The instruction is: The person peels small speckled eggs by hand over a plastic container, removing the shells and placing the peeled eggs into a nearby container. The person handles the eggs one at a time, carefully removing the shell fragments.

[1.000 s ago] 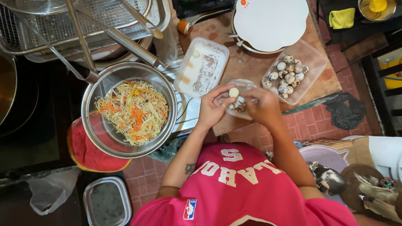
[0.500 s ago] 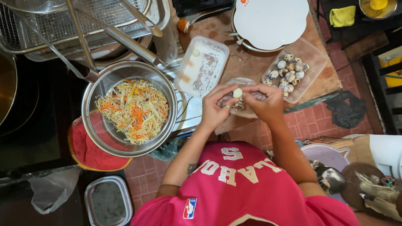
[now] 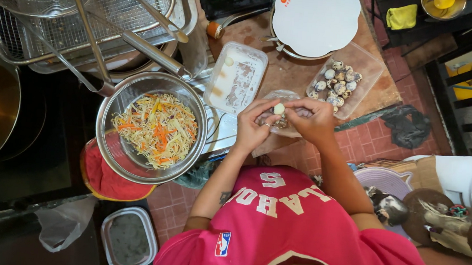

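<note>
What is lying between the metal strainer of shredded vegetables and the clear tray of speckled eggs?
In the head view, a rectangular white-smeared plastic container lies between the strainer and the egg tray.

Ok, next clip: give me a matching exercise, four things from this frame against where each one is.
Things:
1. peeled egg
2. speckled eggs
3. shredded vegetables
4. white plate

Places:
a. in the metal strainer
b. at the far edge of the board
c. between the fingertips of the left hand and right hand
d. in the clear tub

Pairs: 1-c, 2-d, 3-a, 4-b
</note>
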